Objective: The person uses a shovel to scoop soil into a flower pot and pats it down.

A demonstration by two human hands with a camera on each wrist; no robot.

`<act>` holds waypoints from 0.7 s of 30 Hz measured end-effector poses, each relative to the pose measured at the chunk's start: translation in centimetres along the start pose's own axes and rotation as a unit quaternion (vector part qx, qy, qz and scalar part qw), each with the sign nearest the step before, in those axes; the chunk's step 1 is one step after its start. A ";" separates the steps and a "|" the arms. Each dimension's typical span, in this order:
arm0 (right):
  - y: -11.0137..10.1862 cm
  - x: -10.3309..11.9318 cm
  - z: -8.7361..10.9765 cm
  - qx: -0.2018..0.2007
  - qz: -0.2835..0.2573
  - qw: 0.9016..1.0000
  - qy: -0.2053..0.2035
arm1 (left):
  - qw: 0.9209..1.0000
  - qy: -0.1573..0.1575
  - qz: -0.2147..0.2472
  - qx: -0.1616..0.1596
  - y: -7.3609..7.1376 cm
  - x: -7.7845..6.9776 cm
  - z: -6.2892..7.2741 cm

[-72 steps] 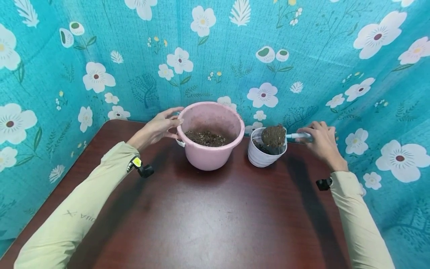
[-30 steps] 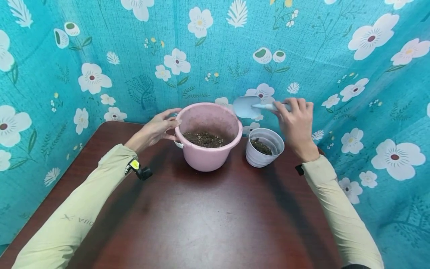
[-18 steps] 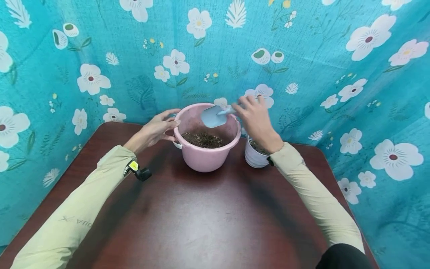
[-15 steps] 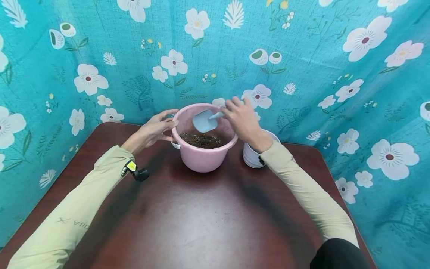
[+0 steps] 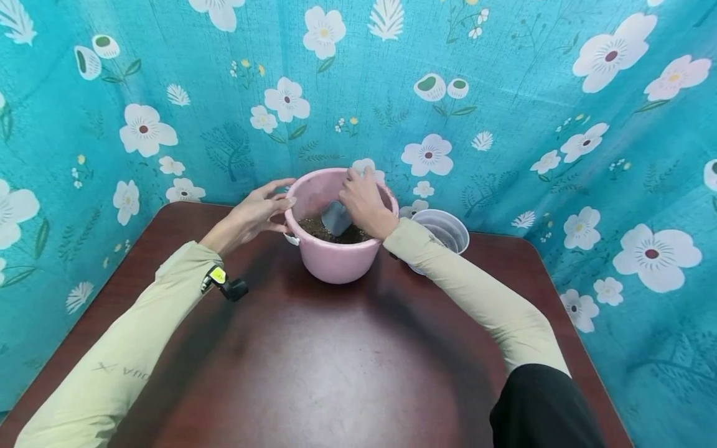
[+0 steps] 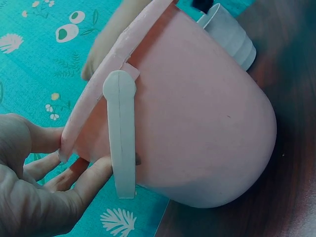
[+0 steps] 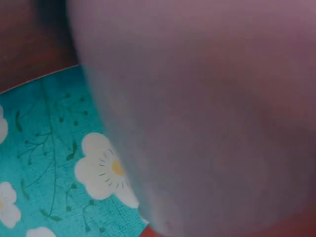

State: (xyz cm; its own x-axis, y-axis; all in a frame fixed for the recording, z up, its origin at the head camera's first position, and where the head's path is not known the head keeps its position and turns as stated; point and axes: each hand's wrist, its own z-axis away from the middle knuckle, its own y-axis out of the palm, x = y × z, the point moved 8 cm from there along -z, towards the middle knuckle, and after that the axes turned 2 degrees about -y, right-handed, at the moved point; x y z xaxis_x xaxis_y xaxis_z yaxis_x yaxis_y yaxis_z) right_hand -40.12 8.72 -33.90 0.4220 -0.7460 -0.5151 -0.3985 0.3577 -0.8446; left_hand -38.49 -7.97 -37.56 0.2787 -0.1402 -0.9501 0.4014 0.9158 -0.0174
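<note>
A pink bucket (image 5: pixel 338 264) with dark soil (image 5: pixel 310 229) in it stands towards the table's back. My left hand (image 5: pixel 252 214) holds its left rim, thumb and fingers to either side of the edge in the left wrist view, where the bucket's white handle (image 6: pixel 122 133) hangs by the fingers. Over the bucket's mouth, my right hand (image 5: pixel 364 202) grips a small blue trowel (image 5: pixel 336 218). The blade points down at the soil and the handle is mostly hidden by the hand. A blurred pale surface (image 7: pixel 197 123) fills most of the right wrist view.
Right of the bucket is a white ribbed pot (image 5: pixel 455 230), partly covered by my right sleeve (image 5: pixel 476 298). The dark wooden table (image 5: pixel 336 354) ends at a blue flowered curtain (image 5: pixel 358 81) behind and at both sides.
My right hand has carried the trowel from the white pot leftwards over the bucket, then down inside it. The soil heaped on the blade earlier is gone. The left hand has stayed on the rim.
</note>
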 end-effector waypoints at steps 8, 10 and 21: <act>0.7 0.1 -0.6 0.019 -0.006 1.000 0.005 | 1.000 0.005 0.000 0.008 0.1 -0.5 0.0; 1.0 0.1 -0.6 0.031 -0.030 0.999 0.005 | 1.000 0.006 -0.002 0.007 0.1 -0.6 0.1; 2.1 1.1 -0.4 0.070 -0.163 0.984 -0.019 | 1.000 0.008 -0.009 0.002 0.1 -0.5 0.2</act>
State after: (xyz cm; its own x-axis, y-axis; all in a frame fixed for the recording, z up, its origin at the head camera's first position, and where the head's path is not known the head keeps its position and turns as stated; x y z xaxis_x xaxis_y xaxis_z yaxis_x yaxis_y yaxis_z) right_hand -40.85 8.43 -36.18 0.5401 -0.8132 -0.2169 -0.1219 0.1793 -0.9762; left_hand -38.38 -7.88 -37.03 0.2569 -0.1501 -0.9547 0.4095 0.9117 -0.0332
